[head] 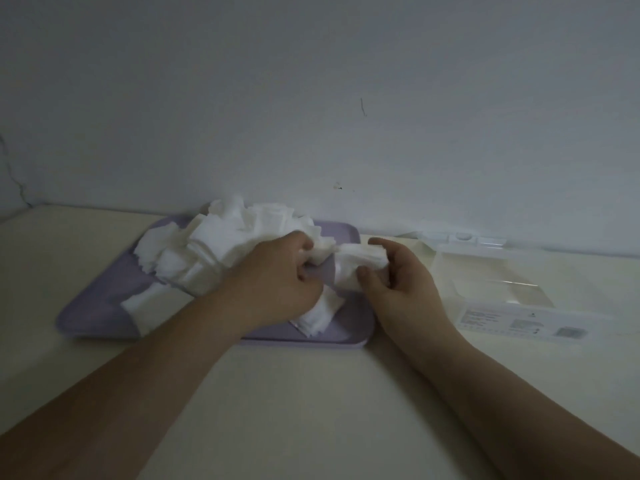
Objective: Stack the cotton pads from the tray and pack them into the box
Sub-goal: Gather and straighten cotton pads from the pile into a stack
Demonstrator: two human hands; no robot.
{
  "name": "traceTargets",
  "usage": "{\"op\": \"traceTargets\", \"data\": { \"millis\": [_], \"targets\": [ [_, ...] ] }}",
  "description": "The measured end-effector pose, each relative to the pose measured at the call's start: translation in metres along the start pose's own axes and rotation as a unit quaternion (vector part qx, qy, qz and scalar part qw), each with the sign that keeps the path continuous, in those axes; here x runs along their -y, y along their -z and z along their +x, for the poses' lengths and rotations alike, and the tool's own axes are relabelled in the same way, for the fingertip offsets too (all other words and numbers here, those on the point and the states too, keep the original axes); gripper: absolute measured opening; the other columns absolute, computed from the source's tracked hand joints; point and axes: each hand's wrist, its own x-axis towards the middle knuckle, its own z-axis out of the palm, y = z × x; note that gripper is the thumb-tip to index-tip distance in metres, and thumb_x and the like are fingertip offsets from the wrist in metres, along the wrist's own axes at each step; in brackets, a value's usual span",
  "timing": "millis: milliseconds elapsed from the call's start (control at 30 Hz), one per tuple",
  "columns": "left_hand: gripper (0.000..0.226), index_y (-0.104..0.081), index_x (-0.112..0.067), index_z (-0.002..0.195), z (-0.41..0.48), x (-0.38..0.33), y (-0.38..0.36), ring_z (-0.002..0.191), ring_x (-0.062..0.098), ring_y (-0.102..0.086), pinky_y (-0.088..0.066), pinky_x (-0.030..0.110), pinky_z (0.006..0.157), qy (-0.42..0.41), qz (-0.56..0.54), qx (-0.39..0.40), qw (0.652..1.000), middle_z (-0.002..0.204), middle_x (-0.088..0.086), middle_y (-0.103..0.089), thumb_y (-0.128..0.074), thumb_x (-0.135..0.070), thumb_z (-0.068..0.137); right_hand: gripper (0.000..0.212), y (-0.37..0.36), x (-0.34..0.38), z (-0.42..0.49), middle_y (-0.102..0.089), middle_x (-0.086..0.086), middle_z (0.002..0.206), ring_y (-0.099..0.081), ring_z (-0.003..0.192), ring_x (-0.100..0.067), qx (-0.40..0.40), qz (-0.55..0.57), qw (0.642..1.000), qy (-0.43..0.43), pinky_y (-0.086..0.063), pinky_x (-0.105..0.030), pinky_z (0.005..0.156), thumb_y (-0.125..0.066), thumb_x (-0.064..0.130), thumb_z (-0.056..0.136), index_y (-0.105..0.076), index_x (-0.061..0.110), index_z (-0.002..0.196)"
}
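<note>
1. While the right hand (391,275) keeps its grip closed on a small stack of cotton pads (360,268) above the tray (104,306), the left hand (277,282) pinches loose pads just beside it.
2. The heap (221,244) lies left, nearer the left hand.
3. The open box (512,292) sits on the surface to the right, nearer the stack-holding hand.

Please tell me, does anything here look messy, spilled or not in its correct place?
Yes. The cotton pads lie in a loose, untidy heap on the purple tray, some tilted or overlapping, not stacked. The clear box beside the tray looks open and empty. Nothing seems spilled onto the table or damaged.
</note>
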Motion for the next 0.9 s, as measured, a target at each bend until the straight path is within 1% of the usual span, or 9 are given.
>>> {"op": "traceTargets", "data": {
  "millis": [67, 200, 400, 467, 567, 633, 667, 767, 900],
  "targets": [
    [0.039, -0.067, -0.021, 0.092, -0.008, -0.004, 0.009, 0.073, 0.012, -0.063, -0.049, 0.03, 0.066, 0.007, 0.163, 0.024, 0.986, 0.076, -0.005, -0.067, -0.071, -0.058, 0.08, 0.024, 0.001, -0.003, 0.001, -0.077, 0.005, 0.105, -0.073, 0.099, -0.013, -0.02, 0.025, 0.999, -0.025, -0.058, -0.047, 0.096, -0.071, 0.017, 0.09, -0.066, 0.023, 0.113],
    [0.043, -0.063, -0.02, 0.081, -0.017, -0.013, 0.005, 0.069, 0.007, -0.058, -0.044, 0.031, 0.063, 0.0, 0.175, 0.083, 0.981, 0.077, -0.004, -0.066, -0.07, -0.063, 0.079, 0.017, 0.0, -0.005, 0.001, -0.078, 0.002, 0.094, -0.074, 0.089, -0.014, -0.031, 0.082, 0.995, -0.054, -0.06, -0.046, 0.091, -0.076, 0.015, 0.086, -0.07, 0.021, 0.101],
    [0.034, -0.062, -0.018, 0.093, -0.01, -0.007, 0.003, 0.062, 0.005, -0.054, -0.041, 0.015, 0.054, 0.029, -0.027, 0.076, 0.996, 0.071, -0.007, -0.063, -0.087, -0.032, 0.074, 0.03, -0.001, -0.009, 0.004, -0.078, 0.001, 0.096, -0.074, 0.093, -0.021, -0.045, 0.114, 0.99, -0.067, -0.059, -0.051, 0.093, -0.076, 0.028, 0.073, -0.07, 0.02, 0.101],
    [0.026, -0.067, -0.018, 0.094, -0.006, -0.001, 0.002, 0.06, 0.008, -0.06, -0.049, 0.022, 0.054, 0.049, -0.16, 0.059, 0.984, 0.069, -0.004, -0.068, -0.087, -0.025, 0.079, 0.029, 0.0, -0.011, 0.004, -0.078, 0.0, 0.098, -0.075, 0.096, -0.021, -0.043, 0.122, 0.989, -0.067, -0.058, -0.052, 0.095, -0.076, 0.027, 0.075, -0.07, 0.021, 0.103],
    [0.009, -0.07, -0.01, 0.103, 0.001, 0.002, 0.002, 0.069, 0.016, -0.061, -0.048, 0.03, 0.053, 0.093, -0.4, 0.083, 0.908, 0.086, 0.009, -0.069, -0.071, -0.009, 0.094, 0.026, 0.001, -0.013, 0.004, -0.079, 0.0, 0.101, -0.076, 0.098, -0.02, -0.037, 0.152, 0.985, -0.071, -0.058, -0.051, 0.097, -0.079, 0.012, 0.083, -0.071, 0.017, 0.107],
    [0.019, -0.069, -0.008, 0.112, 0.002, 0.0, 0.001, 0.076, 0.018, -0.059, -0.045, 0.032, 0.055, 0.109, -0.5, 0.126, 0.85, 0.097, 0.012, -0.066, -0.058, -0.003, 0.098, 0.026, 0.002, -0.01, 0.004, -0.08, -0.002, 0.101, -0.076, 0.097, -0.02, -0.043, 0.168, 0.982, -0.071, -0.059, -0.049, 0.095, -0.079, 0.004, 0.084, -0.072, 0.015, 0.107],
    [0.024, -0.068, -0.006, 0.117, 0.002, 0.0, 0.001, 0.079, 0.019, -0.059, -0.045, 0.032, 0.057, 0.105, -0.512, 0.138, 0.841, 0.101, 0.013, -0.065, -0.055, -0.001, 0.098, 0.026, 0.003, -0.008, 0.004, -0.08, -0.002, 0.1, -0.076, 0.096, -0.022, -0.045, 0.17, 0.982, -0.07, -0.06, -0.048, 0.094, -0.079, 0.003, 0.084, -0.073, 0.014, 0.106],
    [0.033, -0.065, -0.007, 0.127, 0.002, 0.005, -0.001, 0.089, 0.023, -0.062, -0.05, 0.031, 0.062, 0.074, -0.469, 0.125, 0.871, 0.108, 0.015, -0.069, -0.064, -0.002, 0.094, 0.021, 0.004, -0.003, 0.002, -0.08, -0.004, 0.096, -0.076, 0.094, -0.025, -0.022, 0.178, 0.982, -0.064, -0.061, -0.044, 0.089, -0.079, 0.003, 0.084, -0.077, 0.013, 0.102],
    [0.018, -0.069, -0.01, 0.109, 0.001, 0.009, -0.004, 0.073, 0.017, -0.058, -0.046, 0.025, 0.053, 0.066, -0.453, 0.084, 0.885, 0.089, 0.006, -0.071, -0.07, -0.005, 0.091, 0.022, 0.006, 0.001, 0.001, -0.081, -0.007, 0.097, -0.077, 0.095, -0.027, 0.011, 0.203, 0.977, -0.067, -0.061, -0.041, 0.089, -0.081, 0.005, 0.084, -0.079, 0.011, 0.104]
  ]
}}
